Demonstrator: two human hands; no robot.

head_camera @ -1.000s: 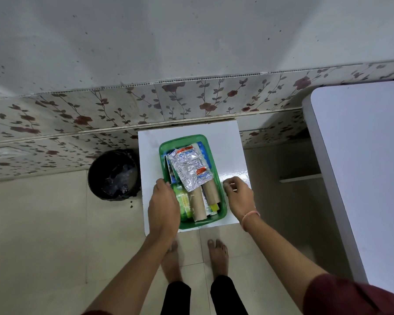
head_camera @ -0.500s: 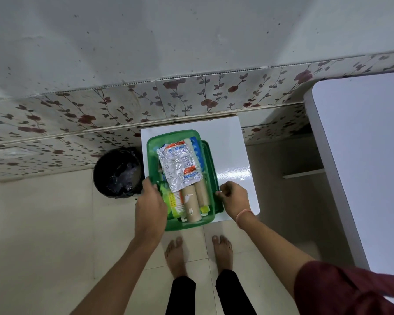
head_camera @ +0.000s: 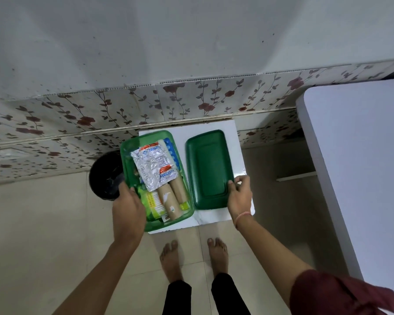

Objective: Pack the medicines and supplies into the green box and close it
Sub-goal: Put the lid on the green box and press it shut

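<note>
Since 0.5 s ago, green box (head_camera: pixel 156 223) shifted left on white board (head_camera: pixel 216 218), exposing lid (head_camera: pixel 208 169) at right. Left hand (head_camera: pixel 129 209) grips box's near-left rim; right hand (head_camera: pixel 239 193) pinches lid's near-right edge. Advice: lift lid level, align corners over supplies, press evenly.

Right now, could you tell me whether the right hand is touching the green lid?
Touching. The head view shows the right hand with its fingers laid over the near right edge of the lid, which lies flat beside the box.
</note>
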